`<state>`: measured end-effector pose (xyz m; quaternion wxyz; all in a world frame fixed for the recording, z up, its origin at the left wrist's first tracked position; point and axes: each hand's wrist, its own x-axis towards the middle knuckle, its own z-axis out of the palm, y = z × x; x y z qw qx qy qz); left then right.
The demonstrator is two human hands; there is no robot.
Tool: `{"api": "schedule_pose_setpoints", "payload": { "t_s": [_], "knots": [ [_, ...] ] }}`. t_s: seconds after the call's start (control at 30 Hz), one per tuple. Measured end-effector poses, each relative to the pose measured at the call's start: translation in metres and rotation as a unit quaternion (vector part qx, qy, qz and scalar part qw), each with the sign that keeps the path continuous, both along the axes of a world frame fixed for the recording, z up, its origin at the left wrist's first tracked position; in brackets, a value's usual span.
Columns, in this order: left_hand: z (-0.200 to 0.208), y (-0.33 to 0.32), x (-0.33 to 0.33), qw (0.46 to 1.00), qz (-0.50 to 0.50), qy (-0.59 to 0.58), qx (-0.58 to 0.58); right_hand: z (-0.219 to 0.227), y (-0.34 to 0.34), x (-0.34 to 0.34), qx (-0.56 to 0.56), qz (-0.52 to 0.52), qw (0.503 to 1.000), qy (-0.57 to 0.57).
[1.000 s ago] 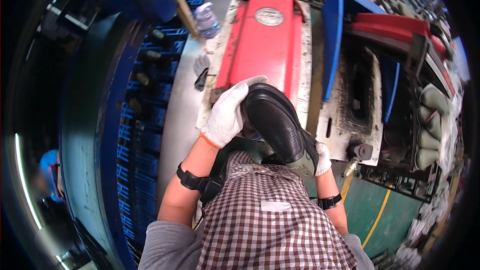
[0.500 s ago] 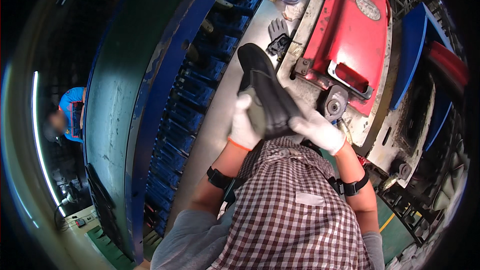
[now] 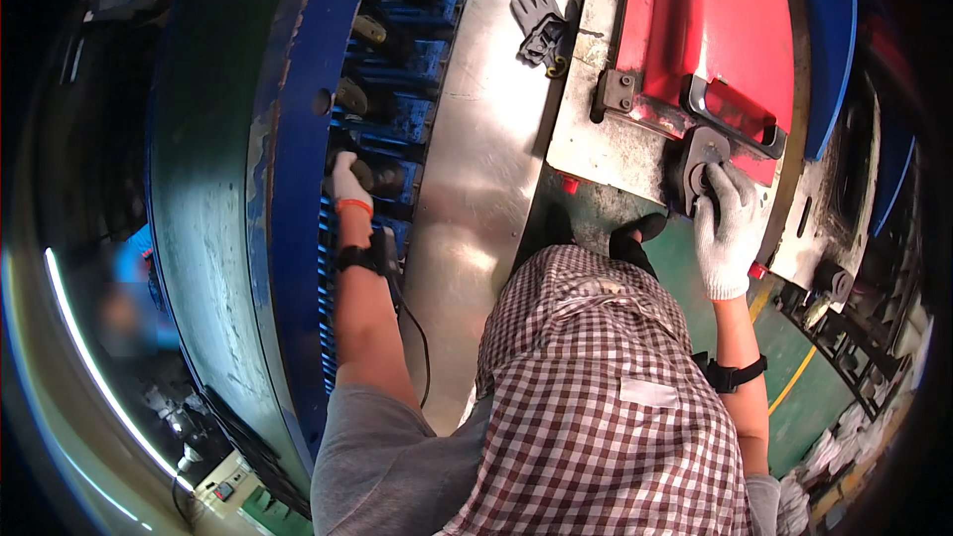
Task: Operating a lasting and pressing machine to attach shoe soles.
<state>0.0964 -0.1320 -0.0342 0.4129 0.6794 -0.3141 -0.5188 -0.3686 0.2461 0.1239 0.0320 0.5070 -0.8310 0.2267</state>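
Note:
My left hand (image 3: 349, 182), in a white glove with an orange cuff, reaches into the blue slotted rack on the left. Its fingers are closed around a dark boot (image 3: 382, 179), which sits low among the slots and is mostly in shadow. On the right, my right hand (image 3: 728, 228), also gloved in white, grips the edge of a dark rounded metal fitting (image 3: 703, 151). That fitting is at the near corner of a red machine cover (image 3: 730, 35), below its framed opening. My hands are far apart.
Between rack and machine runs a shiny metal ledge (image 3: 486, 129), with a grey glove (image 3: 539, 20) on it. Several shoe-like pieces stand in the rack's slots (image 3: 397, 119). A dark cable (image 3: 422, 347) hangs near my left arm. Blue panels (image 3: 829, 50) rise at the right; another person (image 3: 129, 288) is far left.
The black boot went from between both hands to the rack on the left, in my left hand. My right hand let go of it and moved right to the metal fitting. The view shifted.

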Motion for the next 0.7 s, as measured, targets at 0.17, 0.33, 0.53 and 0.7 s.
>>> {"api": "schedule_pose_setpoints", "payload": {
  "t_s": [0.17, 0.33, 0.53, 0.7],
  "knots": [
    [-0.027, -0.048, 0.063, 0.948, 0.004, -0.316, -0.03, 0.002, -0.008, 0.004, -0.009, -0.006, 1.0, 0.006],
    [-0.034, -0.013, 0.002, 0.919, -0.028, -0.389, -0.063, -0.002, -0.002, 0.003, 0.007, -0.022, 0.999, 0.024],
    [-0.016, 0.106, -0.071, 0.834, -0.24, -0.468, -0.163, -0.014, 0.012, -0.007, -0.064, -0.079, 0.986, -0.135],
    [-0.025, 0.175, -0.101, 0.703, -0.483, -0.52, -0.045, -0.03, 0.037, -0.022, 0.059, -0.152, 0.945, -0.283]
  ]
}}
